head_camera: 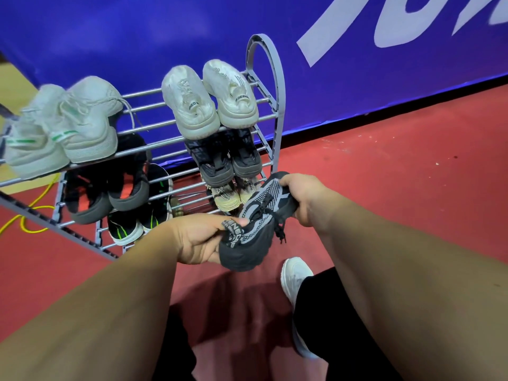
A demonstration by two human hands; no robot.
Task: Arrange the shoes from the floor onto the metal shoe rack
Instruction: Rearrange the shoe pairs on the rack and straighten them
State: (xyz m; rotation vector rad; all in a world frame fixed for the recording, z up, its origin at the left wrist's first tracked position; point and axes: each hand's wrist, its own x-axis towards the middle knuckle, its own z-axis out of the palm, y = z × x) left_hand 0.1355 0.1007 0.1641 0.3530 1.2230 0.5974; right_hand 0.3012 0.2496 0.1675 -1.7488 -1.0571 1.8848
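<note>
A black and grey mesh shoe (254, 232) hangs in the air in front of the metal shoe rack (270, 78), held by both hands. My left hand (198, 239) pinches its heel tab. My right hand (305, 198) grips its toe end. The rack's top shelf carries a pair of white shoes with green stripes (63, 127) on the left and a white pair (210, 97) on the right. The lower shelves hold a black pair with red lining (110, 188), a dark patterned pair (225, 158), a black pair with green marks (137, 218) and a cream pair (233, 193).
A blue banner (357, 64) with white lettering stands behind the rack. The floor (398, 174) is red. A yellow cable (30, 213) lies on it left of the rack. My own white shoe (295, 273) and black trouser leg are below the held shoe.
</note>
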